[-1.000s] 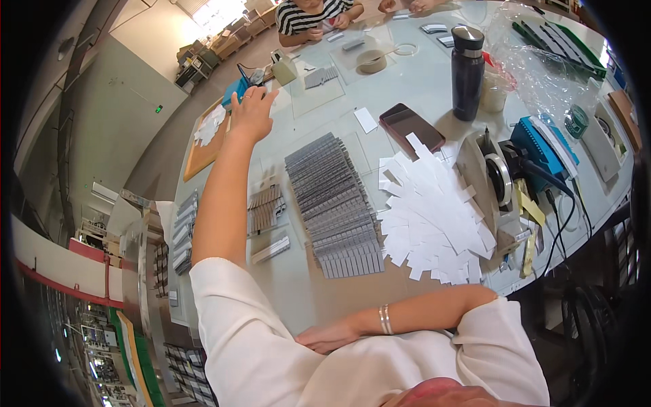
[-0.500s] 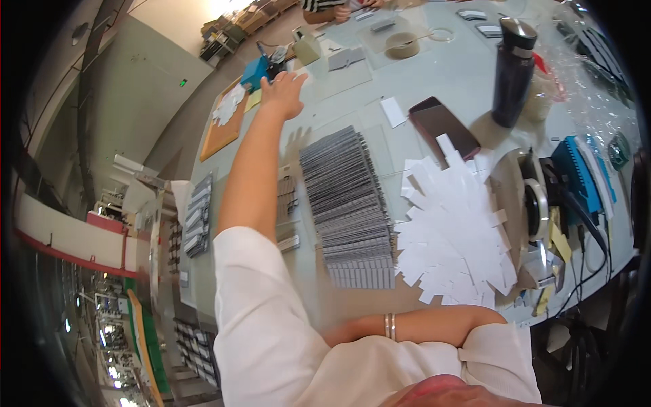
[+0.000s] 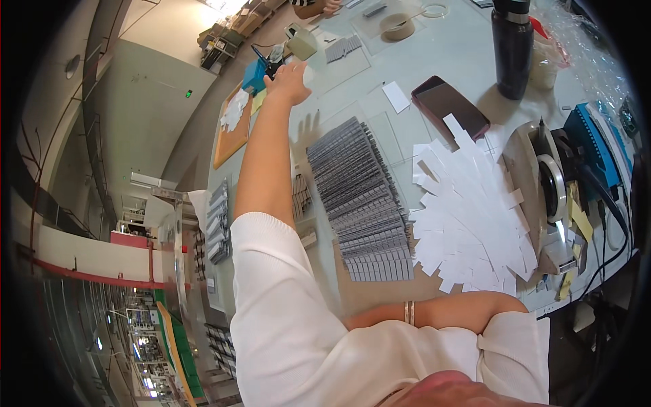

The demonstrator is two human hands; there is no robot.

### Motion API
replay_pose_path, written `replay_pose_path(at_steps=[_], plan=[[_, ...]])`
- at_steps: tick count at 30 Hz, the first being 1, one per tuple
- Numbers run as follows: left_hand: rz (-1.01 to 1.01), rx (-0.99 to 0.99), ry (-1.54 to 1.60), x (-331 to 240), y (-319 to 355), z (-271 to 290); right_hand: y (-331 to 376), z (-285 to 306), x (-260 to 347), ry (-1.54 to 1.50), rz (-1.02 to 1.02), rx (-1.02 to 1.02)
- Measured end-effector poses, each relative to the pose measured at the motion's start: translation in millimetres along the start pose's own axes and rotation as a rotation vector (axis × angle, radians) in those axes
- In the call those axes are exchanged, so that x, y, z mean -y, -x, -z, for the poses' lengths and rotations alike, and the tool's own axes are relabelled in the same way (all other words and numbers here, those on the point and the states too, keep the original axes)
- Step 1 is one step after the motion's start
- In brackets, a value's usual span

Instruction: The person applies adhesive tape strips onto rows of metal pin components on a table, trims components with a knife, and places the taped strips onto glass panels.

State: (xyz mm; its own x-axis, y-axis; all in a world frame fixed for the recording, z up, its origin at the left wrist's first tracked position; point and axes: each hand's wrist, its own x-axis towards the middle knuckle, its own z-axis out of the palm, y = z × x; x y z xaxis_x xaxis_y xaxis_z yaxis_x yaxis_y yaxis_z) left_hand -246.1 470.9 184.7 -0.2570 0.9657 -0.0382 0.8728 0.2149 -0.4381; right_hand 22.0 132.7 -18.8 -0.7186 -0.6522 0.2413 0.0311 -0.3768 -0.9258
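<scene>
My left arm reaches far across the table. At its end my left hand [image 3: 288,83] is palm down with the fingers apart, close to a blue box-like device [image 3: 253,76] that has a dark tool on it. Nothing shows in that hand, and I cannot tell if the fingers touch the dark tool. My right forearm lies bent across my body, a bracelet [image 3: 409,313] on it, and the right hand is hidden behind my clothing. Between the arms lies a long row of grey, ribbed flat strips [image 3: 363,200], with a heap of white paper slips [image 3: 468,210] to its right.
A dark phone [image 3: 450,106], a black bottle [image 3: 512,51] and a tape dispenser [image 3: 553,193] stand along the right. A tape roll [image 3: 397,27] lies farther back. White pieces lie on an orange board [image 3: 229,146] at the left edge. Another person's hand [image 3: 331,6] shows at the top.
The view has shifted a little, so the table's things sit differently in the picture. My left hand stays near the blue device, its fingers less widely spread.
</scene>
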Motion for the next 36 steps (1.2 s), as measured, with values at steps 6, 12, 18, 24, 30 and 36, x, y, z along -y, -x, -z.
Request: replay_pose_path(at_steps=[6,12,18,24,30,36], plan=[[0.058,-0.024,0.022,-1,-3,-5,-7,-2,-7,-0.017,0.037,-0.04],[0.003,-0.075,0.133,7,-15,-17,-4,1,-9,-0.046,0.071,-0.057],[0.302,-0.009,1.471,-5,-25,-3,-14,4,-14,-0.052,0.093,-0.08],[0.45,0.152,1.835,2,-22,-1,-16,-2,-28,-0.018,0.084,-0.088],[0.161,-0.102,2.502,7,-6,7,-12,6,-29,-0.023,0.079,-0.085],[0.584,-0.629,2.751,47,12,-11,-19,11,-24,-0.031,0.098,-0.06]])
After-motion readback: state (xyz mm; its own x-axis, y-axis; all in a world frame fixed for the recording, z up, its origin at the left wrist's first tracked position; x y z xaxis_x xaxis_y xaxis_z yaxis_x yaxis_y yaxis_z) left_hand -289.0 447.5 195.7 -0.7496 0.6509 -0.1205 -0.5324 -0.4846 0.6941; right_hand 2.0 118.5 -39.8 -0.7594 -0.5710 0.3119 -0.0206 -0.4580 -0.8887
